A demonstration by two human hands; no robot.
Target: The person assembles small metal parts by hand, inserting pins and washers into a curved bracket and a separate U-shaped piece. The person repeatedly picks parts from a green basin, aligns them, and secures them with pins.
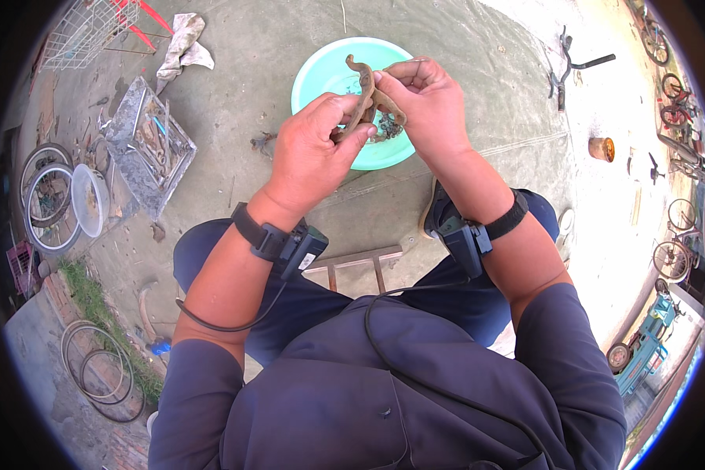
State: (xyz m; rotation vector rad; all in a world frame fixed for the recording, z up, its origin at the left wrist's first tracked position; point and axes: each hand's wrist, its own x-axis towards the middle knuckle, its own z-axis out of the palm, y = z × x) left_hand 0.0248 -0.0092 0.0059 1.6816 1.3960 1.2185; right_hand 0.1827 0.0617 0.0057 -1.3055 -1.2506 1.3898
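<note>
Over a mint-green plastic basin (309,66), both hands hold up a rusty brown curved metal part (366,84) with two bent arms, perhaps a bicycle brake caliper. My left hand (315,145) is closed, its thumb and fingers pinching the lower left of the part. From the other side, my right hand (432,106) grips it, thumb on top and fingers curled; what lies under those fingers is hidden. Small dark bits (389,125) lie in the basin below. Each wrist wears a black strap with a small box and cable.
To the left stand a battered metal box (137,145) of tools, a white bowl (91,200) and wheels (52,207). A rag (184,47) and a wire basket (86,35) lie beyond. On the right are handlebars (572,66), a rusty can (601,149) and parked bicycles (674,258).
</note>
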